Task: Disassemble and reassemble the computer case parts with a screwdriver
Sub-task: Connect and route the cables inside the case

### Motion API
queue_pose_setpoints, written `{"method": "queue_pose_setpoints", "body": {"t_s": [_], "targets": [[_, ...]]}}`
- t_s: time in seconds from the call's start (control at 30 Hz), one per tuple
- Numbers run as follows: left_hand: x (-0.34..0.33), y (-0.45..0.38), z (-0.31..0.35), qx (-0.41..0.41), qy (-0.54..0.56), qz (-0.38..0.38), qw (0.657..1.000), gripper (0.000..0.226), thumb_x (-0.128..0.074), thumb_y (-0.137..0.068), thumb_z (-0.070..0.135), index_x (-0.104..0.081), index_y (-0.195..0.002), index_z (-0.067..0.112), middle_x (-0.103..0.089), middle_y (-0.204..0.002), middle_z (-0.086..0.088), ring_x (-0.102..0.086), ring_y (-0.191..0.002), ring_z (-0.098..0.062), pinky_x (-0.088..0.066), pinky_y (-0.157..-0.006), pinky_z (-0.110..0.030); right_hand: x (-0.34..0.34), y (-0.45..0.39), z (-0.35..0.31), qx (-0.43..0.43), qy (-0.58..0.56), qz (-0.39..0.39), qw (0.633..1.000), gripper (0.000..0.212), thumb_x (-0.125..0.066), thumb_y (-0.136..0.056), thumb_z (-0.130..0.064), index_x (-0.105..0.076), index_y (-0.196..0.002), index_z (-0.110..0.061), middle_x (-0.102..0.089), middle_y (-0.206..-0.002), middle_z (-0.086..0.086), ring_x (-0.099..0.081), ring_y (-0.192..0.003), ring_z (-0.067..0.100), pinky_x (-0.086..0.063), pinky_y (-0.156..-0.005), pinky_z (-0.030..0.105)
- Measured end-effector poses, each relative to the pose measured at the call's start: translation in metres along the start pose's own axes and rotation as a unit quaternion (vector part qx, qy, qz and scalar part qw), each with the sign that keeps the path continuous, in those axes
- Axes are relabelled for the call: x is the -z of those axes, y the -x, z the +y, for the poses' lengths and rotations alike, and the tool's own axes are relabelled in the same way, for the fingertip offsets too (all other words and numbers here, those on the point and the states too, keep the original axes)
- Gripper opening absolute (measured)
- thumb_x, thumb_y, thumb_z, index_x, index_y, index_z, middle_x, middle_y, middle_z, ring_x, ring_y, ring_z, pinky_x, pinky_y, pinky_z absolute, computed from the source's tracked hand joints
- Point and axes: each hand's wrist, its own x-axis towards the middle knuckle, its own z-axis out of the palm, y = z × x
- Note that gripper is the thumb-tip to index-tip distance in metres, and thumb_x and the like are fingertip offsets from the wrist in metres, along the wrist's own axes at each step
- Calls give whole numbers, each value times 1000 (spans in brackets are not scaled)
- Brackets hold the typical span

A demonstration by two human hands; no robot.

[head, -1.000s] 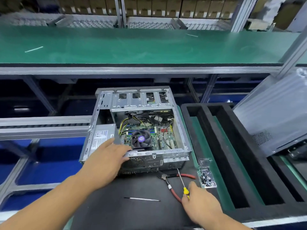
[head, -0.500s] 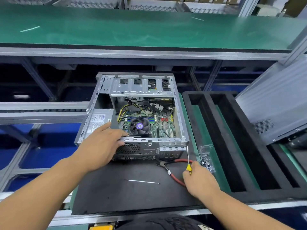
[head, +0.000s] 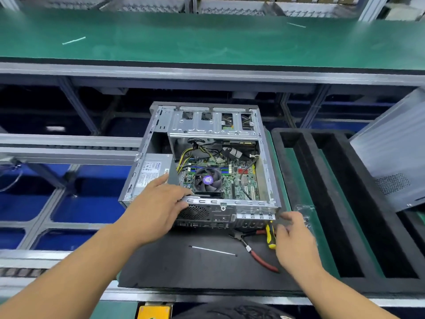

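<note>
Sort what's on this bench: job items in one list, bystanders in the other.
Job: computer case, open; screwdriver lying by the right hand; left hand resting on the case; clear screw box.
Lying about: red-handled pliers, white cable tie, grey side panel.

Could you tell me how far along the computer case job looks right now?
Done: the side panel is off and leans at right, so the computer case lies open. In hand: the left hand steadies the rear edge; the right hand reaches beside the screwdriver. Left: internals look installed; reassembly remains.
</note>
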Motion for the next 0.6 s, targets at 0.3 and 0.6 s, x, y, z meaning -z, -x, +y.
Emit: {"method": "queue_pose_setpoints", "body": {"t_s": [0.3,0.6], "targets": [[23,-19,14,57,114,-7,992,25,-56,-102,33,-67,-124,30,-68,-105,14,-60,-95,-10,-43,-106,-36,35,-11,-104,283,-104,56,952,22,-64,-93,-15,-64,-94,-37,-68,-92,-21,-64,-87,0,-42,-73,5],[20,-121,5,54,-52,-310,948,12,-79,-84,30,-73,-95,30,-67,-80,17,-61,-75,-7,-43,-60,-22,-4,-83,-150,345,269,-290,851,16,-63,-100,-32,-64,-114,-39,-67,-101,-13,-62,-91,12,-57,-82,38]]}}
